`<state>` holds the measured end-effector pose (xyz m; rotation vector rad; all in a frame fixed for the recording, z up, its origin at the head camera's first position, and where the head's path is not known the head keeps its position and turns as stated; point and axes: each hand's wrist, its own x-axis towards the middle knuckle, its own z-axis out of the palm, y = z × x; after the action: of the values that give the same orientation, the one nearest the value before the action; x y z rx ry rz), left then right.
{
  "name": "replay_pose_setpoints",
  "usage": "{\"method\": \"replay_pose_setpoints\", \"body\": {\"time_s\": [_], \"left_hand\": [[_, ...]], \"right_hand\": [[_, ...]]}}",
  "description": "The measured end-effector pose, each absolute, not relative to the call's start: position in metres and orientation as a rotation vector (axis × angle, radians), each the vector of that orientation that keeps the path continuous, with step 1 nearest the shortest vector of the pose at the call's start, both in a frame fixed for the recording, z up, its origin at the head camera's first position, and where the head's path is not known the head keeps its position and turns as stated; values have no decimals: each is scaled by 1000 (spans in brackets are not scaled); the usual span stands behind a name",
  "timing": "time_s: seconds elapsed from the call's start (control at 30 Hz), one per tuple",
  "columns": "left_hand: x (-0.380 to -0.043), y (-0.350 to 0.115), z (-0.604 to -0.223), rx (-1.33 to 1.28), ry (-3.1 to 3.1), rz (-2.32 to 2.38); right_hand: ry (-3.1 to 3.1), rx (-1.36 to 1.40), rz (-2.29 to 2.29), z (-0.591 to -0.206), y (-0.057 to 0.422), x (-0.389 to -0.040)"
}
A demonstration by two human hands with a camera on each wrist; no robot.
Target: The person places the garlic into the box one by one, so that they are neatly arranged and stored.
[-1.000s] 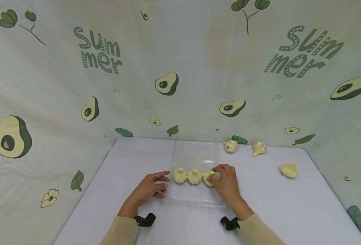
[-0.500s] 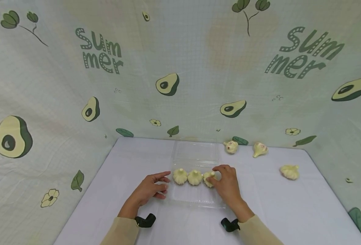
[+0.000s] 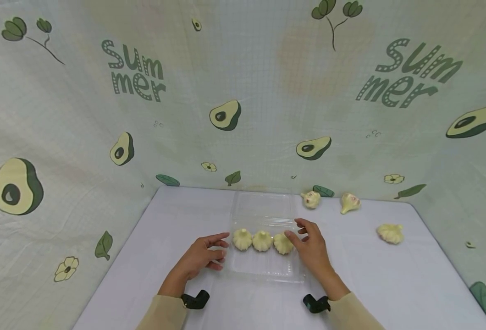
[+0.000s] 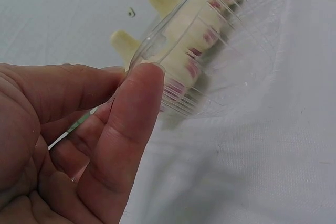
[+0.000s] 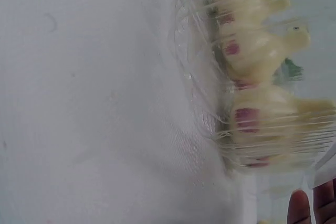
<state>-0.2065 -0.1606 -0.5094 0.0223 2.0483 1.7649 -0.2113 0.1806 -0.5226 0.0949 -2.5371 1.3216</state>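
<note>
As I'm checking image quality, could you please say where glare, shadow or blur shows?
Head: fairly even light, small glints on the clear container; left wrist: soft shadow on the white cloth near the left hand; right wrist: garlic bulbs look smeared.

Garlic bulbs (image 3: pixel 262 241) number six: three in one clear box (image 3: pixel 259 266), three on one counter (image 3: pixel 371 284). There are one left hand (image 3: pixel 203 255) and one right hand (image 3: pixel 315 250), two sleeves (image 3: pixel 164 313) and two wrist cameras (image 3: pixel 196 300). The cloth (image 3: pixel 263 68) bears six avocados (image 3: pixel 225 115), three yellow flowers (image 3: pixel 208 166) and two "summer" prints (image 3: pixel 133 71).
</note>
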Motion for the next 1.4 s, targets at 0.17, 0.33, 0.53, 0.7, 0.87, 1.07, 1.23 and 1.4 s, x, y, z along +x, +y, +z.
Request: {"method": "replay_pose_setpoints", "body": {"time_s": [0.17, 0.33, 0.53, 0.7, 0.87, 1.07, 1.23, 1.4], "left_hand": [[-206, -161, -509, 32, 2052, 1764], [-205, -161, -508, 29, 2050, 1765], [-205, -161, -506, 28, 2047, 1763], [-205, -162, -507, 32, 2044, 1761], [-205, -160, -505, 38, 2048, 1756], [-205, -160, -504, 29, 2053, 1756], [-205, -159, -505, 32, 2049, 1758], [-204, -160, -506, 31, 2042, 1763]], "right_hand": [[-2459, 89, 1412, -522, 183, -212], [-2387, 8, 1596, -522, 190, -215], [-2358, -83, 1647, -517, 204, -223], [-2394, -123, 1530, -510, 219, -235], [-2448, -101, 1421, -504, 241, -254], [-2573, -41, 1301, -496, 261, -280], [-2695, 17, 1257, -494, 269, -301], [-2753, 51, 1234, -503, 269, -318]]}}
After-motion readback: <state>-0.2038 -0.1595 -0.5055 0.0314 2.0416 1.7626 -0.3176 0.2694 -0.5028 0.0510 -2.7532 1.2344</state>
